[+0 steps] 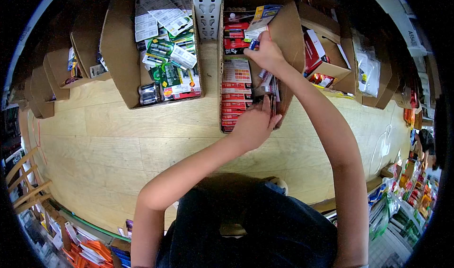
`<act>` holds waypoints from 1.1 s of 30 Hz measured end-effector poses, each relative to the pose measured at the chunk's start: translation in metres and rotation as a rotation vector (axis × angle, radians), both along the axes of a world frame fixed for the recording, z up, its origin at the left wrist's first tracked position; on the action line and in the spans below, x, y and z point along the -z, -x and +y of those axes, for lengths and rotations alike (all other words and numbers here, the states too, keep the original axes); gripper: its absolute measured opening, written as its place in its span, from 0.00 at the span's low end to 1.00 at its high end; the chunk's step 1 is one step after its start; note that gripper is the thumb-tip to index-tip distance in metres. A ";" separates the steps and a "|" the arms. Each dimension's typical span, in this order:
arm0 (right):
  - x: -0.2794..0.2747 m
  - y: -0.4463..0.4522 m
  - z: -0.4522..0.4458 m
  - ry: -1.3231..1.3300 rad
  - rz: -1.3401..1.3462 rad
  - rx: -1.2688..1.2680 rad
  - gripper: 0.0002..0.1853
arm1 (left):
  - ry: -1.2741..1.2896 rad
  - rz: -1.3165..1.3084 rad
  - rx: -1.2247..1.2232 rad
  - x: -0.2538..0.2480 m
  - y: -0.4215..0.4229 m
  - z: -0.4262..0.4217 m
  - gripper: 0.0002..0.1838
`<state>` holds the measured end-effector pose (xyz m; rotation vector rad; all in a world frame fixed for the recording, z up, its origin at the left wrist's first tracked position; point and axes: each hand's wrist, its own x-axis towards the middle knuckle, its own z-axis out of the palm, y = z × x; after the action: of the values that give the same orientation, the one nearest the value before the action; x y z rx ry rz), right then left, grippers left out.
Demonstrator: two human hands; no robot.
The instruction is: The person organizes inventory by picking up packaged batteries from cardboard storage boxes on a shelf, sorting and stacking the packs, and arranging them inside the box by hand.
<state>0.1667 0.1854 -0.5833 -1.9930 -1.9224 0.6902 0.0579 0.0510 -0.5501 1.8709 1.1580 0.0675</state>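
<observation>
Both my hands are inside a cardboard box (291,36) of packaged goods. My right hand (266,52) is closed on a small blue battery-like item (254,44) near a yellow and blue card pack (265,16). Lower in the box, my left hand (255,124) has its fingers stretched over dark and clear packs along the right side; its fingertips touch them. A row of red and white packs (236,97) lines the box's left side, with more red packs (235,34) above.
Left of a white perforated post (207,12) stands another cardboard box (116,45) with green battery packs (163,50). More open boxes (331,26) line both sides. Bagged goods (392,211) lie at the lower right, orange packs (92,251) at the lower left.
</observation>
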 end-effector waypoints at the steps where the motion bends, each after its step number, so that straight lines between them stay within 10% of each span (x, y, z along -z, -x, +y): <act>1: -0.003 0.002 0.000 0.004 0.004 0.001 0.32 | -0.118 -0.107 -0.002 0.011 -0.003 -0.006 0.25; 9: -0.016 0.003 -0.001 -0.005 0.050 -0.040 0.25 | -0.188 -0.358 -0.231 0.026 -0.003 0.012 0.19; 13: -0.013 -0.001 0.004 0.002 0.162 0.027 0.19 | -0.636 -0.229 -0.287 0.035 -0.006 0.037 0.14; 21: -0.061 0.002 -0.022 -0.153 -0.052 -0.242 0.11 | -0.208 -0.354 -0.073 0.032 -0.013 0.036 0.13; 27: -0.089 0.010 -0.059 0.303 -0.548 -0.426 0.10 | -0.325 -0.401 -0.260 0.049 -0.009 0.043 0.14; 33: -0.087 0.010 -0.051 0.620 -0.259 -0.258 0.11 | -0.004 -0.456 -0.436 0.029 -0.001 0.036 0.14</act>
<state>0.1566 0.1345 -0.4967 -2.2848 -2.3573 1.2813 0.0589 0.0874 -0.5789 1.4676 1.2107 0.7023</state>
